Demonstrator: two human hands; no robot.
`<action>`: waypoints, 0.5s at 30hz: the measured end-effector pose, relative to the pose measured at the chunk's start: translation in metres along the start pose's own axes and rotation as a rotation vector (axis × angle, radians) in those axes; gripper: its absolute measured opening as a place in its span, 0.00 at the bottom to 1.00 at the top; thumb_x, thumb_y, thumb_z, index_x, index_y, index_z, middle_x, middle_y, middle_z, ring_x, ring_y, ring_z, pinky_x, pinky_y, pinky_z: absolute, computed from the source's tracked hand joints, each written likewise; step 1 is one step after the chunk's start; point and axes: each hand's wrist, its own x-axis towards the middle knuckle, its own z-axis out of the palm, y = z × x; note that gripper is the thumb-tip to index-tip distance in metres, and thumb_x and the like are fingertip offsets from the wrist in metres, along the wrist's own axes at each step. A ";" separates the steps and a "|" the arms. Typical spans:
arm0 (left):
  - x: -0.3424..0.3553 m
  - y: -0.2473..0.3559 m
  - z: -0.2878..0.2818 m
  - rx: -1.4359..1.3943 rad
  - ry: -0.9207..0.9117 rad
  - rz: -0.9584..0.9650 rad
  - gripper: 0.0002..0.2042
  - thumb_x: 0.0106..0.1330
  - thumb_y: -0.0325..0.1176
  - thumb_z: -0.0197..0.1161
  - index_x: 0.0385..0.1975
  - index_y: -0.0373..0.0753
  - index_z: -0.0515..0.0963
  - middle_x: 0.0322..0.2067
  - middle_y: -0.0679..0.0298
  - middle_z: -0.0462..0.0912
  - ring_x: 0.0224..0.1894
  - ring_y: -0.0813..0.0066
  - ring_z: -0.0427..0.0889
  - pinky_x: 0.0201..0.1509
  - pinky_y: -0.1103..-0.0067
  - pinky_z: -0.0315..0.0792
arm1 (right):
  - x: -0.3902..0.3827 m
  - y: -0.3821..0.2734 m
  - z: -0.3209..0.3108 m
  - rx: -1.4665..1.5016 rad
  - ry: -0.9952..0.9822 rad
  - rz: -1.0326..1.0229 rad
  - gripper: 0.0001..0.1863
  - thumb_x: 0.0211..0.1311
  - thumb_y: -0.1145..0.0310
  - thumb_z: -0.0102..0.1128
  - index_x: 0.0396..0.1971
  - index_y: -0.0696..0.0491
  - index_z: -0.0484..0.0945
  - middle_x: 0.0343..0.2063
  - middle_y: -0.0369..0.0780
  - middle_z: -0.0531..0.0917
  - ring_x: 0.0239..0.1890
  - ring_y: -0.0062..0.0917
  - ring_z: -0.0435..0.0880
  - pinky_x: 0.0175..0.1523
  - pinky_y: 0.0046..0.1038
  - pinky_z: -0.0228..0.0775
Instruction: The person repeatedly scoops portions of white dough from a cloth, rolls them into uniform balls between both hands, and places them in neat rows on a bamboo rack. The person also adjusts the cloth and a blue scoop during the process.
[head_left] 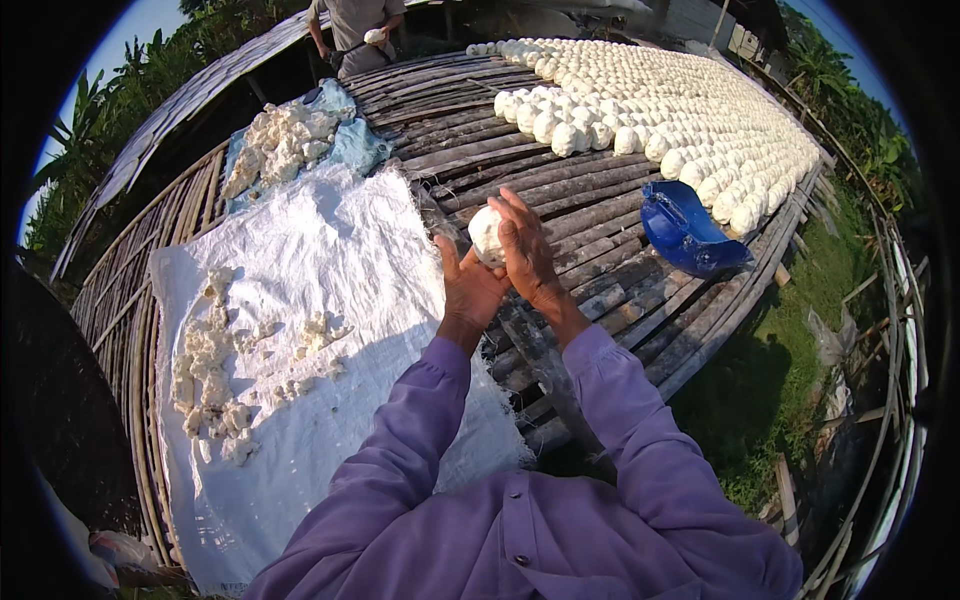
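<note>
Between my two hands is a pale, rounded ball of dough-like material [486, 232], roughly fist-sized. My left hand [472, 290] cups it from below and the near side, with the thumb pointing up. Pressed along its right side is my right hand [530, 255], fingers curved over the top. Left of my hands, broken lumps of the same pale stuff [208, 360] lie scattered on a white woven sheet [370, 230]. To the right, a blue cut-open plastic container [685, 235] rests tilted on the slats.
Rows of similar white balls [680, 110] cover the far right of the bamboo-slat platform [440, 95]. A heap of pale lumps [285, 140] sits on blue plastic [358, 147] at the far left. Beyond the platform stands another person [352, 25] holding a ball. Grass [740, 400] borders the right side.
</note>
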 end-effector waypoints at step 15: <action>0.041 -0.018 0.025 0.019 0.015 -0.055 0.43 0.60 0.74 0.58 0.60 0.39 0.72 0.58 0.58 0.77 0.61 0.57 0.77 0.69 0.55 0.68 | 0.033 0.034 -0.024 0.074 0.159 0.030 0.26 0.77 0.49 0.46 0.47 0.57 0.83 0.39 0.49 0.87 0.43 0.42 0.87 0.50 0.38 0.77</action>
